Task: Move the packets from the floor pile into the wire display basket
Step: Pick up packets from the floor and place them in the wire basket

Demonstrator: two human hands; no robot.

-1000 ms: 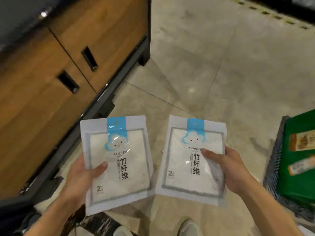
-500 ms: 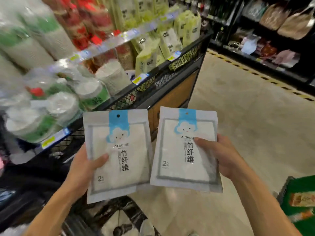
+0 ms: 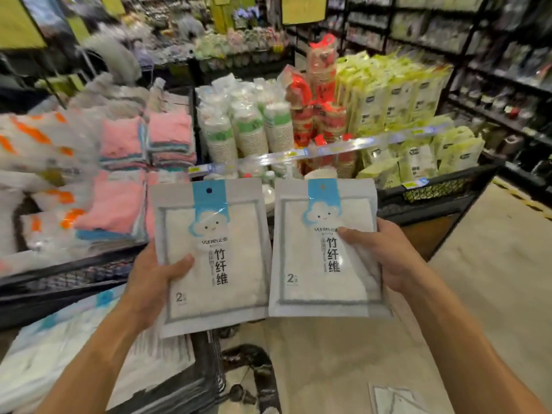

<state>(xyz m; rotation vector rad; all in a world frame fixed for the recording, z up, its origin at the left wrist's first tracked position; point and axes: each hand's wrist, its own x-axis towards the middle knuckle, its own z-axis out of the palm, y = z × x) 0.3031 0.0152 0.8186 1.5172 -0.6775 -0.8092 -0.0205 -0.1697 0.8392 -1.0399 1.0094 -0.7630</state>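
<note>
Left packet (image 3: pixel 213 258) with "yunlei" brand, "竹纤维" and numeral "2", right packet (image 3: pixel 324 252) printed the same, shelf price tags (image 3: pixel 286 155) too blurred to read

Pretty clearly a shop I'm looking at here, some kind of supermarket or household goods store. There's a wire display basket (image 3: pixel 433 189) stacked with sleeves of paper cups (image 3: pixel 248 127), red cup packs (image 3: pixel 322 85) and yellow-green packets (image 3: pixel 397 94), with price tags (image 3: pixel 298 153) clipped along a rail. Folded pink cloths (image 3: pixel 125 144) are piled on the left. Dark shelving (image 3: pixel 493 55) full of goods runs down the aisle on the right, and yellow signs (image 3: pixel 301 7) hang overhead.
</note>
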